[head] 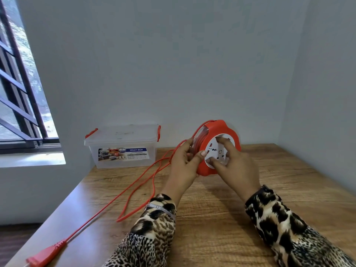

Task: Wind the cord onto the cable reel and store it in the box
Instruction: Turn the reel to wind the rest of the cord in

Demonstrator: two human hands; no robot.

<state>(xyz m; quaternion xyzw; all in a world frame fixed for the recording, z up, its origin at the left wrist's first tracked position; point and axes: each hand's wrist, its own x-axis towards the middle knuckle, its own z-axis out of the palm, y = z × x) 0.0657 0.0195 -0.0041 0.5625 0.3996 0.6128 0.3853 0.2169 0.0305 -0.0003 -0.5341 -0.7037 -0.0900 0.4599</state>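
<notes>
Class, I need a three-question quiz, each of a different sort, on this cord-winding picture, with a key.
1. True or false: the box has its lid on.
2. Which hand has its fingers on the white socket face of the reel? A left, B right.
3. Fill in: the plug lies near the table's ____ edge.

Key: 1 true; 2 B; 3 left. The left hand grips the reel's rim beside the cord.

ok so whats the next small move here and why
Probably turn the white hub another round with the right hand while the left hand steadies the reel. Loose orange cord lies looped across the table, its plug near the front edge, and the box is shut.
</notes>
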